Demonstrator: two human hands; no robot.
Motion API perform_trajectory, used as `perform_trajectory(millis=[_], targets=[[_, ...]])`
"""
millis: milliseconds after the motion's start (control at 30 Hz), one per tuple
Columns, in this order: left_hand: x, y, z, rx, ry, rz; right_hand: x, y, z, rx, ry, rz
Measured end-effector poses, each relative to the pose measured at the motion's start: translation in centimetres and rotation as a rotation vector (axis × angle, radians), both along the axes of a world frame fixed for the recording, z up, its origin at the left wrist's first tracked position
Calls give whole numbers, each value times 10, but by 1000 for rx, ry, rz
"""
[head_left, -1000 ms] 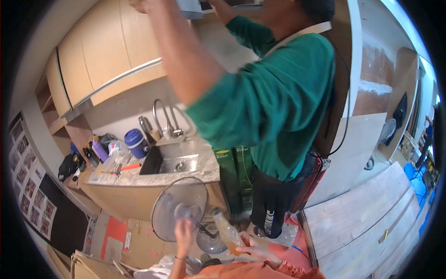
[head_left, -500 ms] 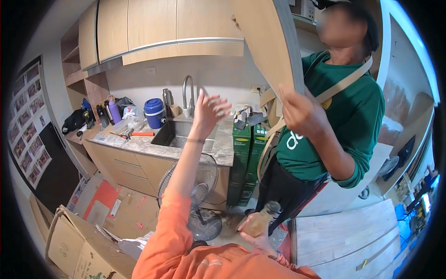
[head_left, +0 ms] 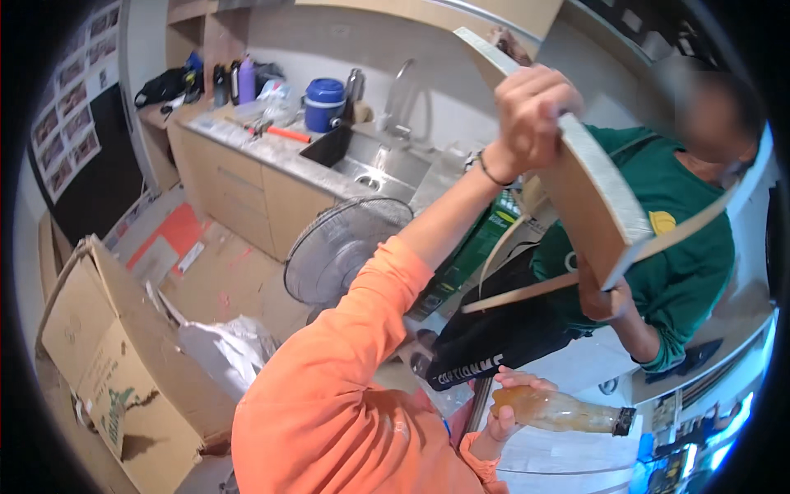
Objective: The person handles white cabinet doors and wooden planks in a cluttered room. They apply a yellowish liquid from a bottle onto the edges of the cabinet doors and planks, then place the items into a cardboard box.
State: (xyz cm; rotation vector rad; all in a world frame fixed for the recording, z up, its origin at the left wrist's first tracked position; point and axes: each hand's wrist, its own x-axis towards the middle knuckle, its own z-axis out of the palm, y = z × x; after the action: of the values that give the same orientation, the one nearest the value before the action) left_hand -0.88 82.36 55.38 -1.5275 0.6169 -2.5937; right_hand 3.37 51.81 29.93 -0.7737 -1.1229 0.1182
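Note:
My left hand (head_left: 535, 119) is raised and closed round the edge of a wooden board (head_left: 594, 193), which slants between me and a co-worker. The co-worker's hand (head_left: 602, 295) supports its lower end, and part of another hand shows behind the upper end. A long pale flexible strip (head_left: 522, 294) hangs below the board, and a pale band also crosses the co-worker's shoulder. Low on the right, my right hand (head_left: 512, 403) grips a clear bottle (head_left: 568, 412) by its base. The bottle lies tilted nearly sideways, with a dark neck end and yellow-brown contents.
The co-worker in a green shirt (head_left: 675, 239) stands close at right. A standing fan (head_left: 341, 251) is below my left arm, before the counter with a sink (head_left: 387, 165). A blue jug (head_left: 323, 105) stands by the sink. A torn cardboard box (head_left: 123, 362) is at lower left.
My left hand, open and apart before, has moved right and taken hold of the board. The board is lower and tilted differently. The bottle has tipped over sideways in my right hand.

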Motion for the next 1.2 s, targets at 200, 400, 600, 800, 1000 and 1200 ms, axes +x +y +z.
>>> perform_trajectory(millis=[200,400,600,800,1000,1200], targets=[[-3,2,16,-161,-154,87,7,6,-33,-180,-28,94],[-3,14,71,-143,-294,48,5,40,-36,-268,28,274],[-47,27,114,-80,-285,95,-18,85,-37,-368,98,392],[-95,50,117,-53,-309,100,-26,110,-35,-458,161,398],[-160,69,121,11,-368,217,-43,151,-29,-480,245,397],[-233,109,123,-16,-357,354,-68,205,-26,-472,236,399]])
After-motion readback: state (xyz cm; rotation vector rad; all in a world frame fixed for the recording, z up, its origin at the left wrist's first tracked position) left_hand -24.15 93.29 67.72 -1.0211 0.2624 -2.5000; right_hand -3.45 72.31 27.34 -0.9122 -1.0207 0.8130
